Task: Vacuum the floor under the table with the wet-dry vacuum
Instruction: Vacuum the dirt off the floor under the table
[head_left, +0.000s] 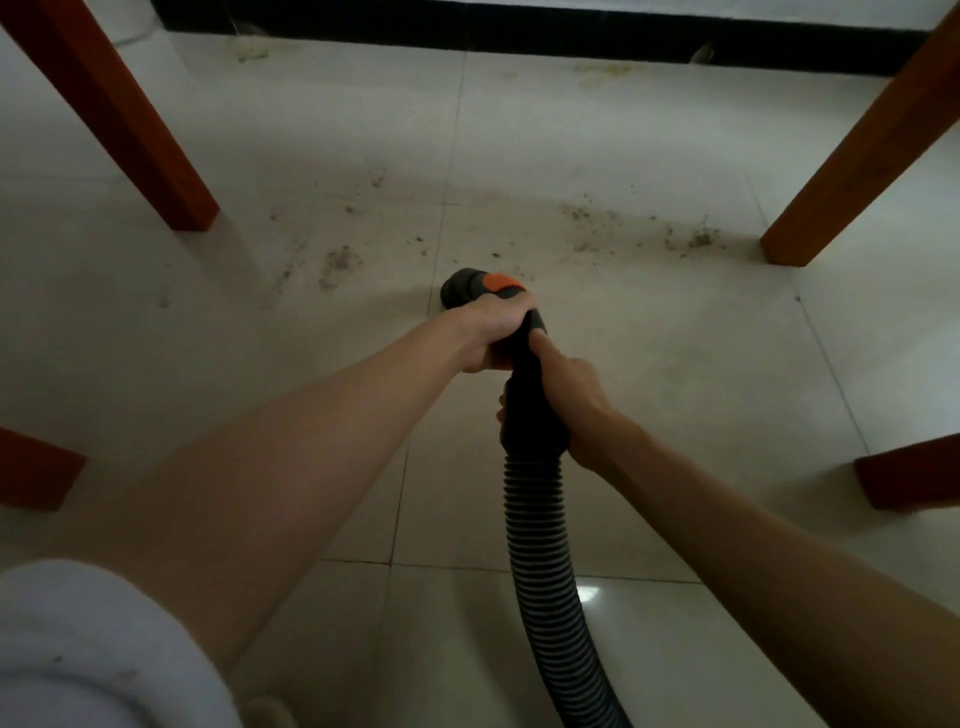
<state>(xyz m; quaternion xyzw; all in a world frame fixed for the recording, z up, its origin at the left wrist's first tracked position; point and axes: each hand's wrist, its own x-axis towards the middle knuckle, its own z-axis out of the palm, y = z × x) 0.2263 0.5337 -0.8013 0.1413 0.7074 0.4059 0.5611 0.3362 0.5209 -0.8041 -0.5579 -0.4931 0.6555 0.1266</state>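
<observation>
A black ribbed vacuum hose (543, 561) runs from the bottom of the view up to a black nozzle end with an orange collar (480, 286), which is low over the pale tiled floor (675, 364). My left hand (493, 330) grips the hose just behind the orange collar. My right hand (569, 395) grips the black cuff further back, its thumb lying along the hose. Brown dirt crumbs (696, 239) lie scattered on the tiles ahead of the nozzle, with another patch of dirt (337, 262) to its left.
Two red-brown wooden table legs stand ahead, the left leg (130, 130) and the right leg (857, 166). Two more wooden feet sit nearer: a left foot (36, 467) and a right foot (909, 473). A dark skirting board (519, 31) runs along the far wall.
</observation>
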